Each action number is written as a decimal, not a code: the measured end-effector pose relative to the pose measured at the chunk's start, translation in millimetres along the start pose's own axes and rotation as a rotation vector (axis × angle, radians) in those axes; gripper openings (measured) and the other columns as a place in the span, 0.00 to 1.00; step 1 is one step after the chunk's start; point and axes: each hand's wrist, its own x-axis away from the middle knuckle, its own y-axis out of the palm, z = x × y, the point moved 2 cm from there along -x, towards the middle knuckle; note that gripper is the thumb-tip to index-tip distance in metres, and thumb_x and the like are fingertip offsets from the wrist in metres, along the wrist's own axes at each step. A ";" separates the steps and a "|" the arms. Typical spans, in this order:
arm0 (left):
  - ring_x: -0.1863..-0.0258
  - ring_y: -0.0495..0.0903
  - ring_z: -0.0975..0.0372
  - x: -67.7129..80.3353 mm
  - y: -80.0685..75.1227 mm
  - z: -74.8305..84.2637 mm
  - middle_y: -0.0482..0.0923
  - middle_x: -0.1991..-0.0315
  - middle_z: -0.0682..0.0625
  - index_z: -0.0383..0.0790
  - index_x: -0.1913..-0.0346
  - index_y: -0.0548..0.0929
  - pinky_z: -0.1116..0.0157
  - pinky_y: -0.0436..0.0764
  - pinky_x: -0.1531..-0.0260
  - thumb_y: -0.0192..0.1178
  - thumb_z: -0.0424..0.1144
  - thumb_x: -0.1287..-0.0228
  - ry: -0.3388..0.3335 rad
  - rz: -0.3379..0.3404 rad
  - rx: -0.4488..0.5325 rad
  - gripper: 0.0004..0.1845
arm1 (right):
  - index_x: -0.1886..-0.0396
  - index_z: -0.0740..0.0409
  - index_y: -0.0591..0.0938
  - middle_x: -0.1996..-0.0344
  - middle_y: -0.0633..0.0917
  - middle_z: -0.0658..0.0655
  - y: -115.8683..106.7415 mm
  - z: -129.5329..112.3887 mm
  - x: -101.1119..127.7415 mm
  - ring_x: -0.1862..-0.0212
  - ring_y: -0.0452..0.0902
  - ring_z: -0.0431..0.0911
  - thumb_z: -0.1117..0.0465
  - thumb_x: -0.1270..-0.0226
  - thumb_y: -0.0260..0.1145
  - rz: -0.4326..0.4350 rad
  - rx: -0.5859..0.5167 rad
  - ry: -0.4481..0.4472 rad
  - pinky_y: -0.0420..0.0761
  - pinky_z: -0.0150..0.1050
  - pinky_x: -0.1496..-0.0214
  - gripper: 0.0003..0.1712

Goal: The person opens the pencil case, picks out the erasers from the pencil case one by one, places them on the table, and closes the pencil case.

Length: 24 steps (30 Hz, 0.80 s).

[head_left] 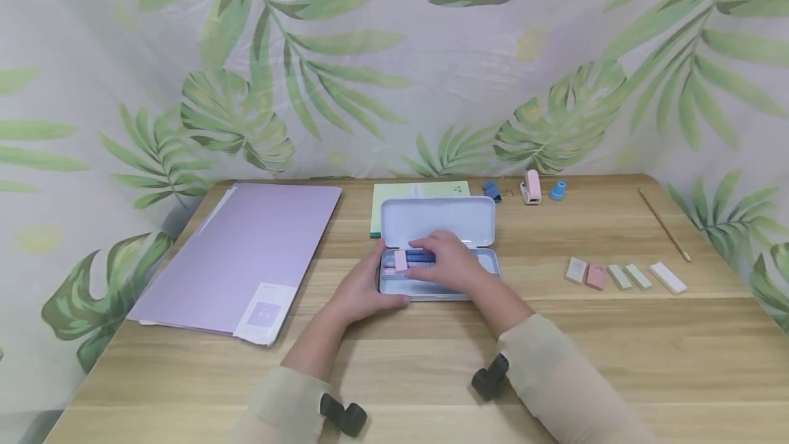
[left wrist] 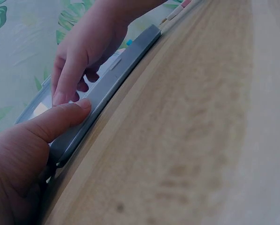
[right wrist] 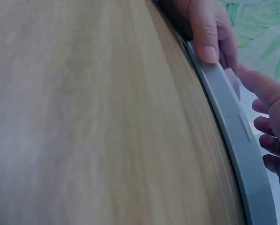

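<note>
A pale blue pencil case (head_left: 437, 221) stands with its lid raised on the wooden table. At its left end my left hand (head_left: 364, 286) grips it, thumb along the front wall and fingers at the left side. Over the case reaches my right hand (head_left: 453, 262), pinching a small pink eraser (head_left: 401, 260) by thumb and forefinger above the back compartment. Blue pens (head_left: 421, 257) lie in that compartment, partly covered by the hand. The right wrist view shows the eraser (right wrist: 232, 80) above the front wall, with the right thumb touching it.
A lilac folder (head_left: 246, 252) lies to the left. Behind the case are a green notebook (head_left: 388, 190), a blue binder clip (head_left: 492, 190), a pink stapler (head_left: 531, 188) and a blue sharpener (head_left: 557, 190). Several erasers (head_left: 619, 277) and a pencil (head_left: 666, 225) lie to the right.
</note>
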 end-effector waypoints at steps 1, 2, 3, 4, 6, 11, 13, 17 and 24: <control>0.24 0.57 0.49 0.0 0.2 -0.2 0.53 0.22 0.41 0.41 0.21 0.46 0.49 0.61 0.27 0.77 0.56 0.57 0.001 0.000 0.003 0.65 | 0.38 0.51 0.80 0.49 0.82 0.54 2.3 -1.5 -2.1 0.45 0.74 0.47 0.40 0.44 0.72 -0.005 0.012 -0.002 0.75 0.46 0.39 0.36; 0.24 0.57 0.50 0.0 0.3 -0.4 0.52 0.22 0.42 0.41 0.21 0.46 0.49 0.61 0.27 0.76 0.56 0.57 0.000 0.000 0.005 0.65 | 0.38 0.51 0.80 0.49 0.82 0.53 4.4 -2.8 -3.9 0.45 0.74 0.47 0.40 0.44 0.72 -0.008 0.025 -0.006 0.75 0.45 0.39 0.36; 0.24 0.57 0.50 -0.2 0.4 -0.7 0.52 0.22 0.41 0.41 0.21 0.46 0.49 0.61 0.27 0.77 0.56 0.57 0.004 0.000 0.007 0.65 | 0.39 0.51 0.81 0.50 0.83 0.53 6.1 -3.9 -5.5 0.46 0.74 0.47 0.40 0.44 0.72 -0.007 0.035 -0.011 0.75 0.45 0.40 0.35; 0.24 0.57 0.49 -0.2 0.4 -0.8 0.52 0.22 0.41 0.40 0.21 0.46 0.49 0.61 0.27 0.77 0.56 0.57 0.006 -0.001 0.009 0.65 | 0.40 0.51 0.82 0.51 0.83 0.53 7.6 -4.7 -6.7 0.47 0.74 0.47 0.41 0.44 0.72 -0.005 0.045 -0.016 0.76 0.44 0.41 0.34; 0.24 0.56 0.50 -0.2 0.2 -1.1 0.52 0.22 0.42 0.40 0.21 0.45 0.49 0.61 0.27 0.77 0.55 0.56 0.008 -0.007 0.010 0.65 | 0.43 0.51 0.83 0.53 0.83 0.52 9.6 -5.8 -8.2 0.49 0.74 0.46 0.41 0.44 0.72 -0.001 0.056 -0.020 0.76 0.43 0.43 0.32; 0.24 0.56 0.51 1.0 -2.4 -1.7 0.52 0.22 0.42 0.40 0.21 0.44 0.50 0.59 0.26 0.77 0.54 0.56 0.020 -0.029 0.006 0.66 | 0.46 0.51 0.85 0.54 0.83 0.51 11.2 -6.9 -9.2 0.50 0.74 0.46 0.43 0.44 0.73 0.016 0.057 -0.019 0.75 0.43 0.43 0.29; 0.24 0.56 0.51 1.9 -4.1 -1.8 0.53 0.22 0.42 0.41 0.21 0.44 0.51 0.59 0.26 0.77 0.54 0.56 0.023 -0.037 0.001 0.66 | 0.46 0.51 0.85 0.54 0.83 0.52 11.1 -6.9 -9.3 0.49 0.74 0.47 0.43 0.44 0.73 0.022 0.052 -0.020 0.75 0.43 0.43 0.28; 0.25 0.58 0.49 3.9 -6.9 -2.9 0.56 0.24 0.41 0.42 0.21 0.46 0.49 0.60 0.27 0.76 0.54 0.55 0.028 -0.036 -0.020 0.64 | 0.47 0.52 0.84 0.53 0.83 0.53 11.7 -6.7 -10.4 0.47 0.75 0.48 0.45 0.45 0.74 0.027 0.036 -0.029 0.75 0.44 0.40 0.28; 0.25 0.57 0.48 5.8 -9.8 -7.4 0.58 0.24 0.44 0.46 0.22 0.54 0.48 0.59 0.26 0.75 0.55 0.54 0.024 -0.030 -0.074 0.58 | 0.46 0.52 0.83 0.50 0.82 0.53 5.3 -5.1 -3.3 0.46 0.75 0.48 0.46 0.45 0.74 0.041 -0.056 -0.012 0.75 0.45 0.38 0.28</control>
